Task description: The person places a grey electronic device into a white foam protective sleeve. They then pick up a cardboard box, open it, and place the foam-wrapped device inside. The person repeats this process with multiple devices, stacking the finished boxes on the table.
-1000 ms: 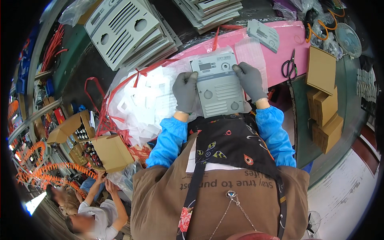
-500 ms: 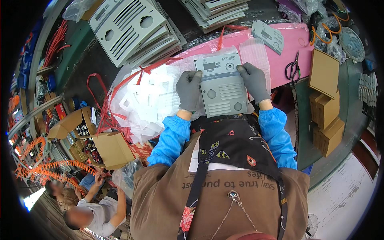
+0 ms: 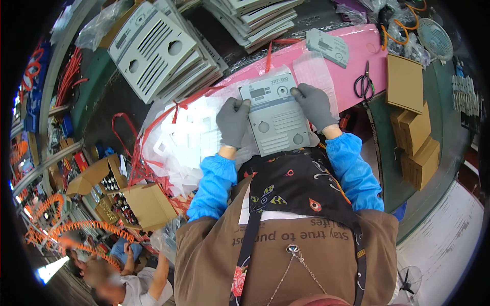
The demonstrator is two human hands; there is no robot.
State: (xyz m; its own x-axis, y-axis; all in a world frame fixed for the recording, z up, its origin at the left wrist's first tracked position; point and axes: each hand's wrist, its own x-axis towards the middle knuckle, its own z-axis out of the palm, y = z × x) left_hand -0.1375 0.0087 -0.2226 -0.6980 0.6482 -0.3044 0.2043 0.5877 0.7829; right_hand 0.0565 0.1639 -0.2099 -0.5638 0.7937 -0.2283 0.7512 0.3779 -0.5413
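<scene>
Between my two grey-gloved hands I hold a light grey front panel point(image 3: 278, 115) with slots, round holes and a darker band near its far end. My left hand point(image 3: 234, 121) pinches its left edge, thumb on the face. At the right far corner my right hand point(image 3: 314, 106) grips the panel, thumb also on top. The panel's near edge rests close to my black patterned apron point(image 3: 286, 183). White foam-like sheets and cut-outs point(image 3: 189, 135) lie to the left of my left hand. A smaller grey panel point(image 3: 327, 47) lies on the pink sheet point(image 3: 357, 41) beyond.
Stacked slotted panels point(image 3: 153, 56) stand at far left, with another stack point(image 3: 255, 20) behind. Black scissors point(image 3: 365, 85) lie right of my hands. Brown cartons point(image 3: 416, 127) and a small fan point(image 3: 435, 40) are further right. Red strapping point(image 3: 176, 104) trails at left. Co-workers point(image 3: 127, 285) are at lower left.
The view has turned and shifted slightly, so the surroundings sit differently. The panel is tilted a little more, still in both hands. A co-worker at lower left has moved.
</scene>
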